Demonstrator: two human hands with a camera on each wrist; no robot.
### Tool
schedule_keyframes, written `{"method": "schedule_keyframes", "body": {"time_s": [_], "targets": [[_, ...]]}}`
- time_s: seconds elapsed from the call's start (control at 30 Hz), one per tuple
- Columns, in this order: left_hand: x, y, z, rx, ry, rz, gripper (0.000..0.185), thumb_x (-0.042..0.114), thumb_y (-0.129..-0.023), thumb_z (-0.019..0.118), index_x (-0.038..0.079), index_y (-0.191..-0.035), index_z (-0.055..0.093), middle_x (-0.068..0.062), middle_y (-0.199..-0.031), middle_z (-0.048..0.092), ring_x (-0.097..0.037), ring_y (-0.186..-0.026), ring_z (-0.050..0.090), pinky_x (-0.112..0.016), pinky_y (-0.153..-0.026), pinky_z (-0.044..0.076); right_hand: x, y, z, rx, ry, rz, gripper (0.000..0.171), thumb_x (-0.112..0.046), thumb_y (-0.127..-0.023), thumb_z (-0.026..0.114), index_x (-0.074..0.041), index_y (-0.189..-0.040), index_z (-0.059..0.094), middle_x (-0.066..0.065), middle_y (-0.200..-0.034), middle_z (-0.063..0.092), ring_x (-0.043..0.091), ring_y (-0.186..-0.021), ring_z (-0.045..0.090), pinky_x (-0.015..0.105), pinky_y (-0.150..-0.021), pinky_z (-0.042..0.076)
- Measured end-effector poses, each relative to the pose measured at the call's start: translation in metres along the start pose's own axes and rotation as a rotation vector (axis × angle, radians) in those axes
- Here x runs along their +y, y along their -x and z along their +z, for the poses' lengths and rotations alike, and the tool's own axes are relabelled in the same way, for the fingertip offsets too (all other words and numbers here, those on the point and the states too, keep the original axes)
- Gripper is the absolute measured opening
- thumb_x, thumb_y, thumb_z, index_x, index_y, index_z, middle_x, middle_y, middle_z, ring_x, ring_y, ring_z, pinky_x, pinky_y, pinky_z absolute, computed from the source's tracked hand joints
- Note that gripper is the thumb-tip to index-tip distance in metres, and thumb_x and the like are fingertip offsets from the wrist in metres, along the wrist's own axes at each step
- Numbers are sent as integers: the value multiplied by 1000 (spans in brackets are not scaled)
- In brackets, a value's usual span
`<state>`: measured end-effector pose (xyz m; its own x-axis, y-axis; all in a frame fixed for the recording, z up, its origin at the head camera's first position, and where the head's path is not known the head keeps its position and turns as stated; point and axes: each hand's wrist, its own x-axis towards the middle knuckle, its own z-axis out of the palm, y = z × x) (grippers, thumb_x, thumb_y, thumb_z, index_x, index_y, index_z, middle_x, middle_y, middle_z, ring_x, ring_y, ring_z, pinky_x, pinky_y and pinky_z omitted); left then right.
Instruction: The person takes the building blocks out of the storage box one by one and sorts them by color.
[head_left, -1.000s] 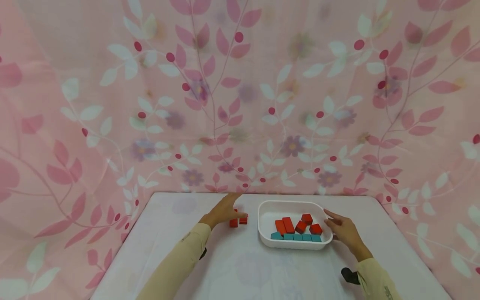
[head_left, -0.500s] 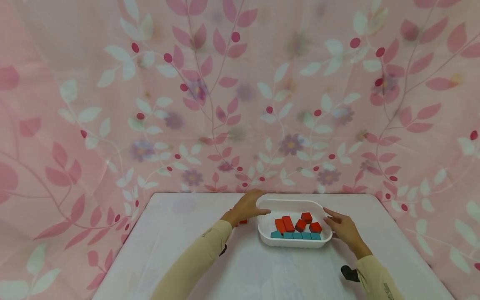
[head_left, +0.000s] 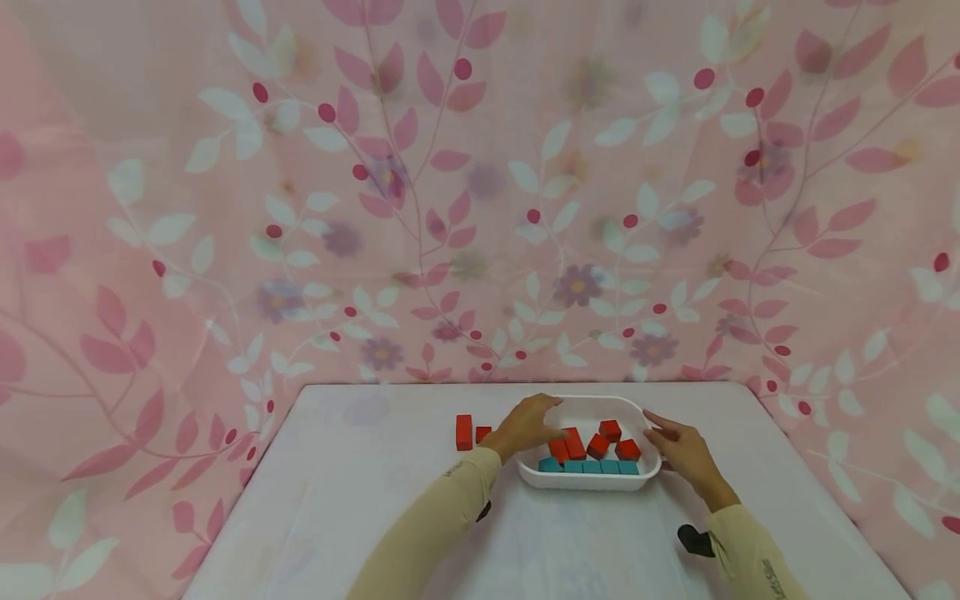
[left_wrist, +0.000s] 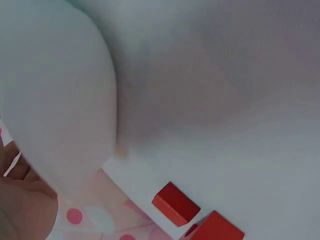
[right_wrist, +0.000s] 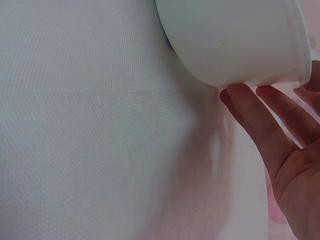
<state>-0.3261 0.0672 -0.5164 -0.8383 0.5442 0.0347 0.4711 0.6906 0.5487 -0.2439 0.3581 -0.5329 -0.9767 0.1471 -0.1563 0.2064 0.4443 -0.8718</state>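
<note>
A white tray [head_left: 592, 482] on the table holds several red blocks [head_left: 598, 447] and a row of teal blocks [head_left: 591, 467] along its near side. My left hand [head_left: 523, 427] is over the tray's left end, thumb and fingers apart, with no block visible between them. In the left wrist view the tray wall [left_wrist: 60, 100] partly hides that hand. At the right end, my right hand [head_left: 686, 454] holds the tray, its fingers [right_wrist: 250, 110] against the outer wall and one digit at the rim.
Left of the tray, a long red block [head_left: 464, 432] stands beside a smaller red block [head_left: 483, 434] on the white-covered table [head_left: 337, 483]. Behind the table hangs a pink floral cloth [head_left: 450, 208].
My left hand has moved right, from above the loose red blocks to the tray's left end, leaving those blocks in view. The right hand stays at the tray's right end.
</note>
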Motion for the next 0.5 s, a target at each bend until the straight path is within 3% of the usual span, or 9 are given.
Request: {"method": "schedule_keyframes", "body": {"time_s": [0.17, 0.33, 0.5], "targets": [[2, 5, 10, -14, -80, -1, 67, 43, -82, 77, 22, -142, 53, 9, -140, 52, -15, -130, 44, -37, -104, 42, -1, -1, 0, 5, 16, -4, 59, -35, -98, 60, -16, -149, 39, 30, -139, 47, 40, -111, 56, 36, -74, 58], [7, 6, 14, -57, -128, 19, 62, 41, -82, 78, 19, -136, 58, 9, -124, 61, -9, -112, 54, -27, -97, 47, -2, 2, 0, 3, 11, 0, 60, -36, -97, 59, -16, -149, 38, 30, -140, 45, 41, -113, 55, 35, -75, 58], [10, 4, 20, -96, -184, 43, 56, 41, -83, 77, 19, -132, 62, 12, -108, 62, -5, -95, 54, -20, -91, 48, -4, 3, 0, -8, 5, 6, 60, -36, -98, 58, -17, -150, 36, 29, -142, 43, 44, -117, 52, 37, -76, 58]]}}
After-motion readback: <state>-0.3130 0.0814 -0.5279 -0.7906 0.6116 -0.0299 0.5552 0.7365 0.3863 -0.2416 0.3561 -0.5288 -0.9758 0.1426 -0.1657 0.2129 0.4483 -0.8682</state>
